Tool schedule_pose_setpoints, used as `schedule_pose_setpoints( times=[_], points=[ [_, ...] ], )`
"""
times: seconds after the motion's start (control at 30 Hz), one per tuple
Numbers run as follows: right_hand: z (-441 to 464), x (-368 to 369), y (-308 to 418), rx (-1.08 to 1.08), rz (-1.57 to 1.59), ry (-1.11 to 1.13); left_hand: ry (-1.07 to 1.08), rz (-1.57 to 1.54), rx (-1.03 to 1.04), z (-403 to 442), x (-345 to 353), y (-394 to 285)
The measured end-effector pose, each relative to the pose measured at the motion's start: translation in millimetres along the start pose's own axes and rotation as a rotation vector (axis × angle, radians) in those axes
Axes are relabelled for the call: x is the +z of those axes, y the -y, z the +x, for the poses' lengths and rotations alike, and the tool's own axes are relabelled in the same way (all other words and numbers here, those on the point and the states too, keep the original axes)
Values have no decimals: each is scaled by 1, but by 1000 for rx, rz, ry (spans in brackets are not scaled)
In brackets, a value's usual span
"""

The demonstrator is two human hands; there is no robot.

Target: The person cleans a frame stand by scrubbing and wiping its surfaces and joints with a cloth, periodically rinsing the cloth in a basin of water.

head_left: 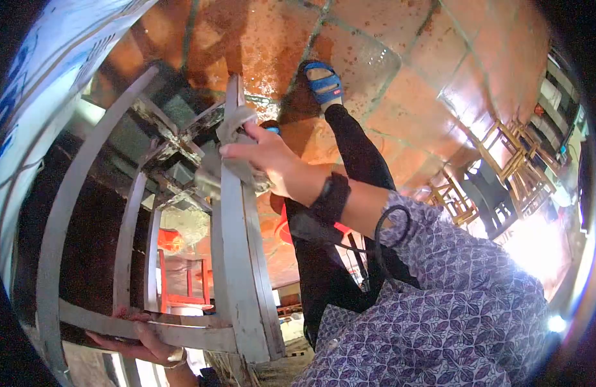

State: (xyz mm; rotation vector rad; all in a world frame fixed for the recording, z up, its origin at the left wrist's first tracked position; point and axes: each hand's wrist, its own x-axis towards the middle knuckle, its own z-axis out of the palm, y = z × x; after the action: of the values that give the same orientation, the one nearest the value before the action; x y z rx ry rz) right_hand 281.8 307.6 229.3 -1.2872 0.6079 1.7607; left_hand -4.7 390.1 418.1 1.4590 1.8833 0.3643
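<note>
A grey-painted wooden frame [245,277], with slats and worn cross-braces [175,138], fills the left side of the head view. It looks like a chair, but I cannot tell for sure. My right hand [272,158] is closed on a crumpled pale cloth [230,129], which wraps around the frame's upright post. At the lower left, my left hand [146,340] grips the lower rail [194,337]; some of its fingers are hidden behind the wood.
Wet reddish floor tiles [369,64] lie around my sandalled foot [323,82]. Several wooden stools [504,151] and a dark chair [488,193] stand at the right. A red chair [185,298] shows through the frame. White-and-blue sheeting [59,71] hangs along the left edge.
</note>
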Motion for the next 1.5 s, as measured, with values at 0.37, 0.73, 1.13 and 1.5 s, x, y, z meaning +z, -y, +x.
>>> schedule_pose_setpoints(
  times=[0.37,0.73,1.13,1.5],
  points=[
    [124,-58,-10,-129,-671,28,68,25,-1,-1,10,-23],
    [-76,38,1,35,-488,-21,55,100,192,-1,12,-11],
    [-200,87,7,34,-369,122,75,222,268,-1,17,-27],
    [-193,94,74,-188,-1240,673,68,238,230,-4,13,-20]
  ],
)
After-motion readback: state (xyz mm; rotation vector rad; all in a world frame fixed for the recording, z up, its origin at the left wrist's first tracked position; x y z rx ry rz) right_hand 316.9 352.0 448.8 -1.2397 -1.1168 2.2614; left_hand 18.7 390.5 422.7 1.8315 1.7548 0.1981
